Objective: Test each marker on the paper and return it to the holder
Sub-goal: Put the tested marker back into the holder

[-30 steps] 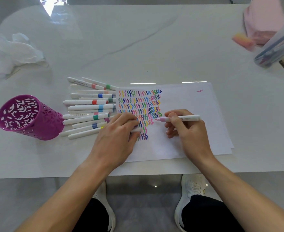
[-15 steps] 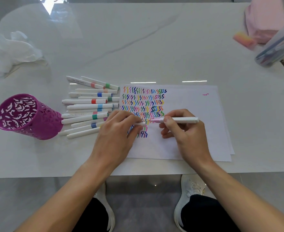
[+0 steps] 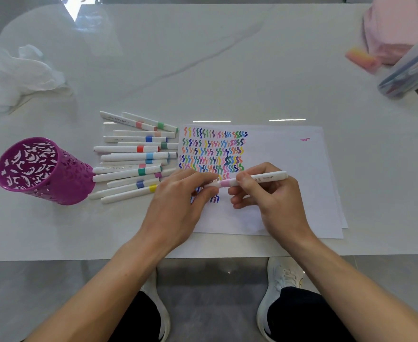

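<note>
Hands draw together since half second ago: cap [image 3: 214, 184] now meets pink marker [image 3: 264, 177] tip, gap gone.
- Table [image 3: 203, 58]: white, glossy.
- Paper [image 3: 289, 193]: squiggle rows on left part, beneath both hands.
- Holder [image 3: 62, 178]: purple, far left, well apart from hands.
- Loose markers [image 3: 134, 159]: pile between holder and paper.
- Right hand [image 3: 274, 198]: fingers curl round barrel.
- Left hand [image 3: 176, 208]: pinches cap.
- Doing it well: push cap straight along barrel, seat fully, avoid skewing; then carry to holder.

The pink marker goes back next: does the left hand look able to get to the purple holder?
Probably yes. The purple holder stands left of the left hand, mouth open. Only loose markers lie between, flat on the table, so the hand, pinching the pink marker, could pass over them.
</note>
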